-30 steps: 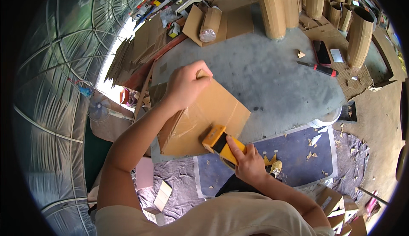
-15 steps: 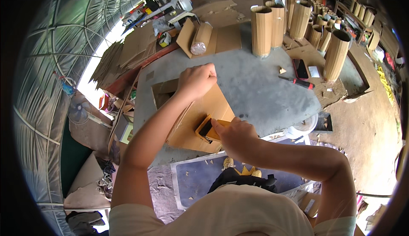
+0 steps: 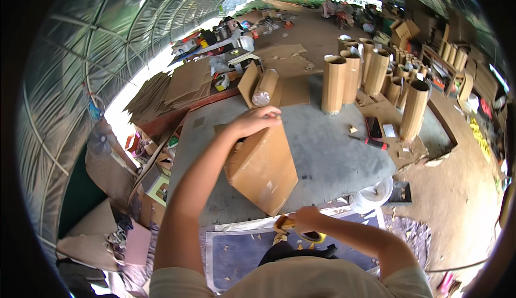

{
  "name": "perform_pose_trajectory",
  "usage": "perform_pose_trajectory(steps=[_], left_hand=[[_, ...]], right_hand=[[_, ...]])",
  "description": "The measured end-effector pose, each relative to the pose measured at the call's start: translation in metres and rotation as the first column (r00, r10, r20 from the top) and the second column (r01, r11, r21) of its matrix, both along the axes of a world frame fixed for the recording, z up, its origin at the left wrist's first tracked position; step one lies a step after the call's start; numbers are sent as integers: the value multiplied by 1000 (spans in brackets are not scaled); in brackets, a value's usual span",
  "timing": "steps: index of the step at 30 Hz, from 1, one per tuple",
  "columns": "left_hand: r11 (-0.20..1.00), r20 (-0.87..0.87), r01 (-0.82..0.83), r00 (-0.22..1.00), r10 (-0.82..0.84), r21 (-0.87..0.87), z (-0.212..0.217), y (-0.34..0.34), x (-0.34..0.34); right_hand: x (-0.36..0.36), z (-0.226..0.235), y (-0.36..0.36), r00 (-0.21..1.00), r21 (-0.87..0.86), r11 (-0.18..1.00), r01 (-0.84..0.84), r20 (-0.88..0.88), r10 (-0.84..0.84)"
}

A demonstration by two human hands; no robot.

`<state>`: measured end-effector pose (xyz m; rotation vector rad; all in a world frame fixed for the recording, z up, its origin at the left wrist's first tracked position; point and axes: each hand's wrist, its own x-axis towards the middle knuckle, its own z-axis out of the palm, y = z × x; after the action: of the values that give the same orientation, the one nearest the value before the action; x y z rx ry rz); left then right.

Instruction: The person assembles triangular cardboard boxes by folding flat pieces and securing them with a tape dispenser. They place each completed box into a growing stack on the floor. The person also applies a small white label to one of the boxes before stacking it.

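A brown cardboard box (image 3: 260,171) stands tilted near the table's front edge, one corner toward me and tape shining on its side. My left hand (image 3: 255,122) grips the box's upper far edge, fingers bent over it. Beyond the front edge of the table, low and close to my body, my right hand (image 3: 307,220) is closed around a yellow tape dispenser (image 3: 284,223). The dispenser is apart from the box, and its roll shows beneath the hand. The fingers of my right hand are partly hidden.
On the grey table (image 3: 322,153) stand several tall cardboard tubes (image 3: 334,85) at the back right. Nearby lie a phone (image 3: 373,127) and a red-handled knife (image 3: 376,144). A wrapped cardboard roll (image 3: 265,87) lies at the back. A white bucket (image 3: 373,195) stands off the front right edge.
My right hand has drawn the tape dispenser off the box toward my body. The box has been turned and tipped up, with my left hand still at its top. The view has tilted upward.
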<state>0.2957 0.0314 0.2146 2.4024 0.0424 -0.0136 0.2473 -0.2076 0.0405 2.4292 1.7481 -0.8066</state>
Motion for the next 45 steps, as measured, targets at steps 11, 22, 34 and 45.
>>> perform_pose_trajectory(steps=[11,22,34,45], left_hand=[[876,-285,-262,874,393,405,19,76,-66],[967,287,10,956,65,-253,43,129,-64],[445,-98,261,764,-638,-857,65,64,-51],[732,6,467,845,-535,-496,92,93,31]], right_hand=[[2,99,-71,515,681,-77,728,-617,-595],[-73,144,46,568,808,-335,485,-582,-582],[-93,170,114,455,995,-26,92,-66,-888],[-122,150,105,310,927,82,365,-39,-950]])
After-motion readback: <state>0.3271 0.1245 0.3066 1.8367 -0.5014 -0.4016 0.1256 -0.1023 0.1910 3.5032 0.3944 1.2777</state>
